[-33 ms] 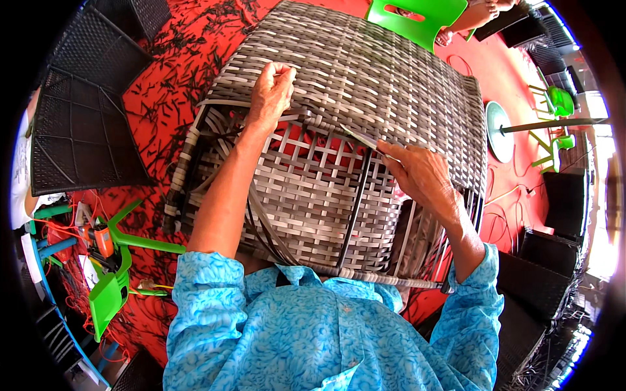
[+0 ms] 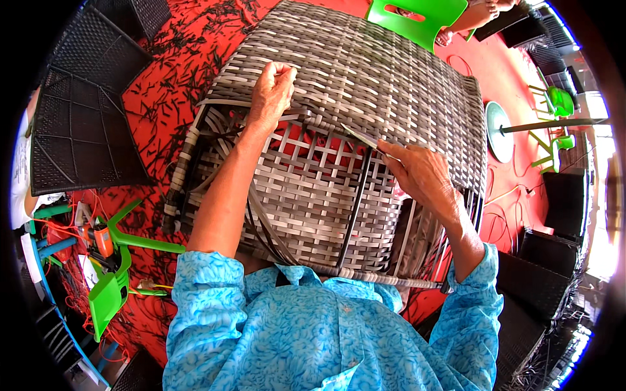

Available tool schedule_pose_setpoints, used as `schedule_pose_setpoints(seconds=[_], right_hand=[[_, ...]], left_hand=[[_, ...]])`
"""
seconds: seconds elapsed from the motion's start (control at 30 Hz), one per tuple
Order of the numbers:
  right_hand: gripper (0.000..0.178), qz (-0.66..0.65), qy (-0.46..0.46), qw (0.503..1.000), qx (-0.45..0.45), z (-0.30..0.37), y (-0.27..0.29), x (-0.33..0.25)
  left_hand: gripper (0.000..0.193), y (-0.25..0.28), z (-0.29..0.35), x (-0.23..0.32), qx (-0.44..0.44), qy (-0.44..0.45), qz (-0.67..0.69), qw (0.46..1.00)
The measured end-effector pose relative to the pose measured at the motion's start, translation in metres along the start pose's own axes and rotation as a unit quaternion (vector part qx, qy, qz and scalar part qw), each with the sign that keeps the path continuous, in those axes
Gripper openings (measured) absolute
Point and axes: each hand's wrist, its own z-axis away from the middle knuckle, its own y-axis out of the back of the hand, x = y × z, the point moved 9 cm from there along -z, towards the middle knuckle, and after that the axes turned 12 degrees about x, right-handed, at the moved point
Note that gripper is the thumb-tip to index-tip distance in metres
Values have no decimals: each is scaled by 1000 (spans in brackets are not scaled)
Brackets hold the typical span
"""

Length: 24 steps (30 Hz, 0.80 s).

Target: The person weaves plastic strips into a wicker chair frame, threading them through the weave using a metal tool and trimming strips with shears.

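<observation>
A large grey-brown woven wicker seat piece (image 2: pixel 352 58) lies before me, its upper panel closely woven. Below it, an open-sided part shows a looser lattice (image 2: pixel 313 195), dark frame bars and several loose strips (image 2: pixel 264 225) hanging down. My left hand (image 2: pixel 272 96) is closed in a fist over the upper panel, near its front edge; whatever it pinches is hidden. My right hand (image 2: pixel 420 174) grips a thin pointed metal blade (image 2: pixel 358 137), its tip pointing left along the panel's front edge. The blade's handle is covered by the fingers.
Dark wicker pieces (image 2: pixel 88 130) stand at the left, beside strip scraps (image 2: pixel 173 85) on the red floor. A green chair (image 2: pixel 107 296) and an orange tool (image 2: pixel 103 240) are at lower left. Another green chair (image 2: pixel 417 25) is at the far side, by a person's bare foot (image 2: pixel 445 37). A round base with a pole (image 2: pixel 499 130) stands right.
</observation>
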Motion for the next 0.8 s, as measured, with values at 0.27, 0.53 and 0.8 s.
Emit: schedule_pose_setpoints(seconds=[0.27,0.53,0.8], right_hand=[[29,-13,4,1000,-9,-1,0,-2],[28,-36,-14,999,-24,1,1,-1],[27,-5,-28,998,-62,-12,-4,0]], left_hand=[[15,0,0,2,7,-23,-33,999],[18,2,-3,-5,10,-22,-53,998],[17,4,-5,-8,13,-37,-63,997]])
